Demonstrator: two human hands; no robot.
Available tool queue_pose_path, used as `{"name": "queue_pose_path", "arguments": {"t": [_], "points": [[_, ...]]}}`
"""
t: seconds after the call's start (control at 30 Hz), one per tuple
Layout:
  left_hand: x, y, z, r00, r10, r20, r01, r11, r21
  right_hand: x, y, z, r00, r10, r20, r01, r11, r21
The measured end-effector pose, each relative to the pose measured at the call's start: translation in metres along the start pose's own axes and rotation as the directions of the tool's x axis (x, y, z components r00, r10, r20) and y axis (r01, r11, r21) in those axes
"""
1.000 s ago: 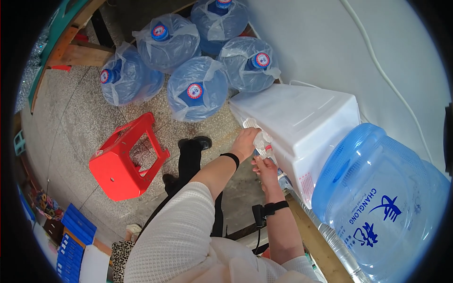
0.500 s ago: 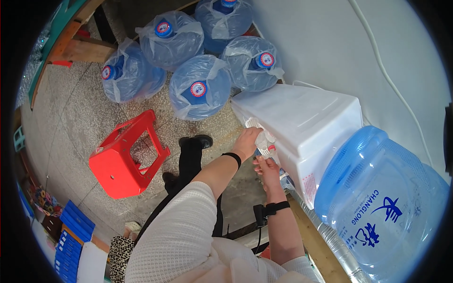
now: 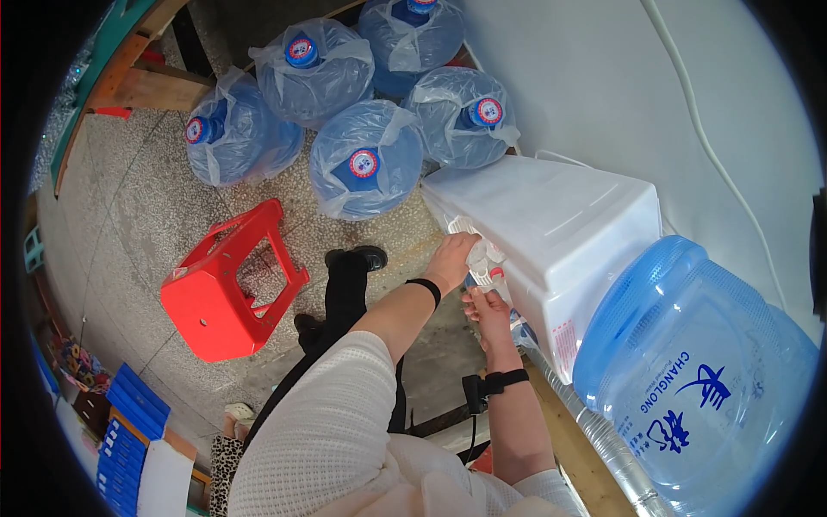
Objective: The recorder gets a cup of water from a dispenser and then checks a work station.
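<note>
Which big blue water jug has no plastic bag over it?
The jug mounted on the white dispenser, lower right. The four jugs on the floor are all wrapped in clear bags.

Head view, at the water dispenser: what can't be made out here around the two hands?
- What the left hand presses on the white dispenser: covered by the hand itself.
- What the right hand holds: a small clear thing at the taps, too small to identify.
- Whether water is running: too small to tell.
- The big blue bottle: its far side is lost in the dark fisheye rim.
- The dispenser's lower front: hidden behind both forearms.
</note>
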State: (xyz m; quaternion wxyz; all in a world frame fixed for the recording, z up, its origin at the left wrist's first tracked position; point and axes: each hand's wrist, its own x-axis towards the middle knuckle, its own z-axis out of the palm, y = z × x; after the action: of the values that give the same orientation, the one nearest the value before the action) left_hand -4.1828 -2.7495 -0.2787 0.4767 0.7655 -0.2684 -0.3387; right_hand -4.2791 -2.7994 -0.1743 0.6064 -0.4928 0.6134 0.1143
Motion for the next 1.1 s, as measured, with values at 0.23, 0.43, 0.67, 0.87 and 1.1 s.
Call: {"name": "queue_pose_path", "arguments": {"t": [0.23,0.43,0.67,0.87,1.1], "points": [[0.001,-0.005,0.002,0.999,0.038,-0.023,-0.038,0.999,0.021,0.001,0.001,0.0,1.0,-0.004,0.009,0.004,1.0,-0.007],[0.0,-0.004,0.003,0.999,0.024,-0.023,-0.024,1.0,0.01,-0.002,-0.002,-0.001,1.0,-0.002,0.015,0.003,1.0,-0.027],[0.001,-0.006,0.0,1.0,0.016,-0.011,-0.016,1.0,0.016,-0.003,-0.002,-0.001,1.0,0.01,0.021,-0.01,1.0,-0.026],[0.0,-0.003,-0.001,1.0,-0.001,0.018,0.001,1.0,0.001,-0.006,-0.003,-0.002,0.999,0.014,0.028,-0.014,1.0,0.0],[-0.002,-0.005,0.002,1.0,0.015,0.018,-0.015,1.0,0.004,-0.012,-0.008,-0.003,0.999,0.042,0.032,-0.043,0.999,0.031]]}}
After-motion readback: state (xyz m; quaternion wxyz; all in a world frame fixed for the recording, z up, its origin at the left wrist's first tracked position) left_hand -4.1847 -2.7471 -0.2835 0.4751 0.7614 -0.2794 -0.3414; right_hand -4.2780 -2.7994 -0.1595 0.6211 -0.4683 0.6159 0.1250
